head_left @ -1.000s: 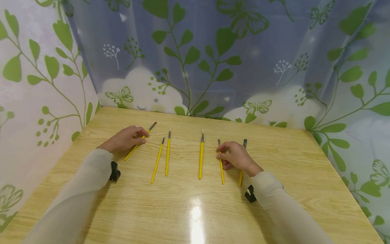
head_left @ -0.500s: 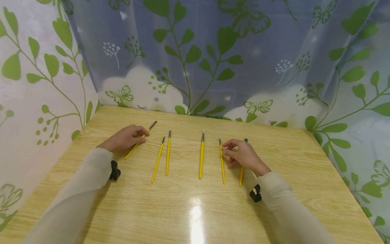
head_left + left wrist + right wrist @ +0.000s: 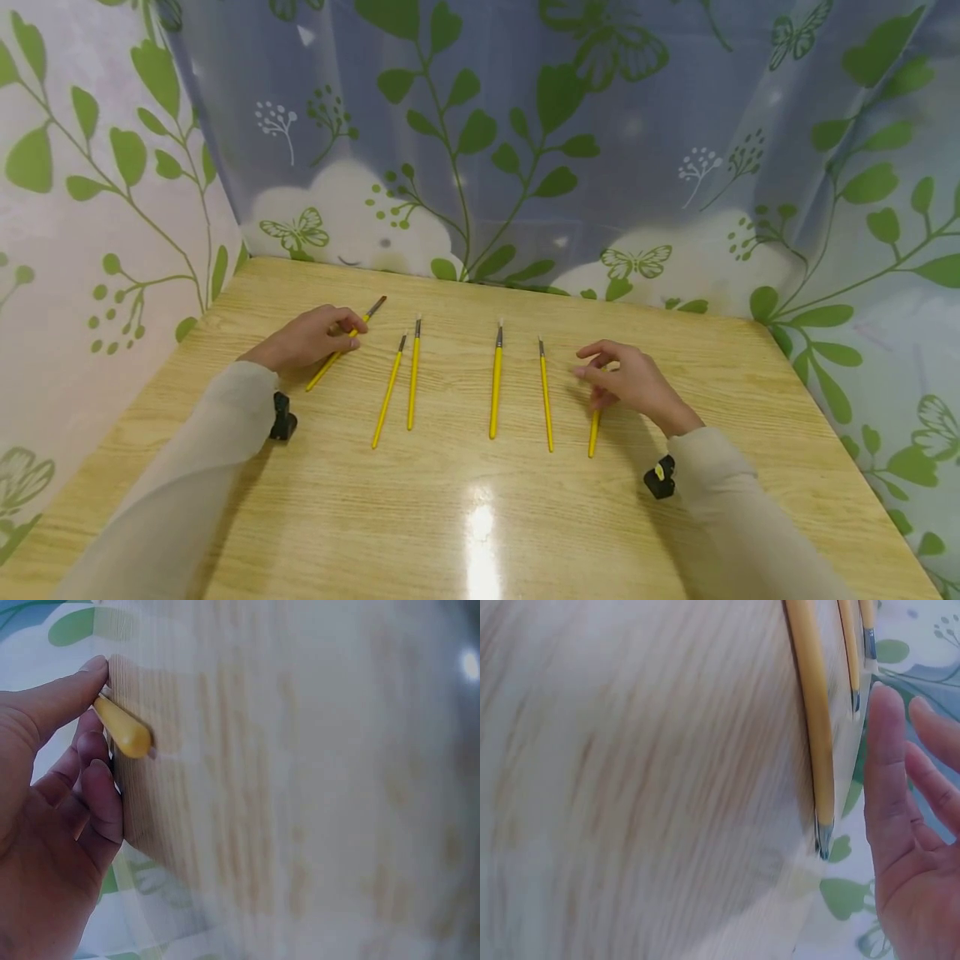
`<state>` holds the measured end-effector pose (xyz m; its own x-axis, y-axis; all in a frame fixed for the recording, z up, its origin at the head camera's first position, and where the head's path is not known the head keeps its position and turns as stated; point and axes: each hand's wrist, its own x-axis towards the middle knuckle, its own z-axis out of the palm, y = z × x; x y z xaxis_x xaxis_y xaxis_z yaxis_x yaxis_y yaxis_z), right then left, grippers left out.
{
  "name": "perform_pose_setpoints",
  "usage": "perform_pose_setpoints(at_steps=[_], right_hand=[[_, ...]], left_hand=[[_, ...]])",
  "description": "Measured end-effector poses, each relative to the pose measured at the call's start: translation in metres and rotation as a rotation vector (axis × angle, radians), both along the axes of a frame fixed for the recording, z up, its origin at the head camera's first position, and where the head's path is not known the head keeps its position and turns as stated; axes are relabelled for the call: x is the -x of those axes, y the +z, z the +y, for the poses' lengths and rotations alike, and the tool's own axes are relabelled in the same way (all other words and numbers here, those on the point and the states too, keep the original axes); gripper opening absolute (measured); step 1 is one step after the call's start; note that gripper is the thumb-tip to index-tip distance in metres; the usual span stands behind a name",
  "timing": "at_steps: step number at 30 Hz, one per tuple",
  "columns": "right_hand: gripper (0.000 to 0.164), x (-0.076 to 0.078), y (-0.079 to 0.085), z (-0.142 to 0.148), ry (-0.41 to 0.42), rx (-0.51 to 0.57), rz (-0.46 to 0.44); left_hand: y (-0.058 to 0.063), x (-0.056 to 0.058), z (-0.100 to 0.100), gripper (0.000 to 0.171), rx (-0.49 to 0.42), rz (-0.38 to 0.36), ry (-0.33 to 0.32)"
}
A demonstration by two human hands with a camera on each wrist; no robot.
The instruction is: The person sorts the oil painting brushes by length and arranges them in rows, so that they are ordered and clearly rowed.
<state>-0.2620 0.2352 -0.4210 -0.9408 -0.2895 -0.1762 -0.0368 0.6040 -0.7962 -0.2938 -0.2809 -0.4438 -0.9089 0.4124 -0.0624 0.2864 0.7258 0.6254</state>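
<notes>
Your left hand (image 3: 318,337) pinches the leftmost paintbrush (image 3: 324,372) between thumb and fingers at the left of the wood-grain table (image 3: 337,517). That brush's long axis runs on a clear slant: the yellow handle's butt lies toward you and to the left, the brown bristles away and to the right. Just beside it, the second paintbrush (image 3: 388,396) leans less, bristles away from you and slightly right. Near it, the third paintbrush (image 3: 413,375) points almost straight away. At center, well apart, the thicker fourth paintbrush (image 3: 496,387) also aims nearly straight ahead, while the fifth paintbrush (image 3: 546,400) tips its pale bristles a little to your left. Your right hand (image 3: 630,383) holds nothing, its fingers loosely spread above the rightmost paintbrush (image 3: 594,435) and hiding that brush's far end from the head camera. Its handle butt points toward you; the right wrist view shows your fingers apart from the nearest brush, whose dark tip faces the leaf-printed cloth (image 3: 480,167) behind the table.
</notes>
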Motion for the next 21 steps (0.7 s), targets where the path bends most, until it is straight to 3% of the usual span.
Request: perform_pose_setpoints(at_steps=[11, 21], right_hand=[[0.053, -0.003, 0.0, 0.019, 0.049, -0.095, 0.029], [0.046, -0.003, -0.008, 0.029, 0.065, -0.159, 0.021]], left_hand=[[0.003, -0.001, 0.0, 0.029, -0.005, -0.015, 0.008], [0.003, -0.001, 0.001, 0.03, -0.001, -0.014, 0.003]])
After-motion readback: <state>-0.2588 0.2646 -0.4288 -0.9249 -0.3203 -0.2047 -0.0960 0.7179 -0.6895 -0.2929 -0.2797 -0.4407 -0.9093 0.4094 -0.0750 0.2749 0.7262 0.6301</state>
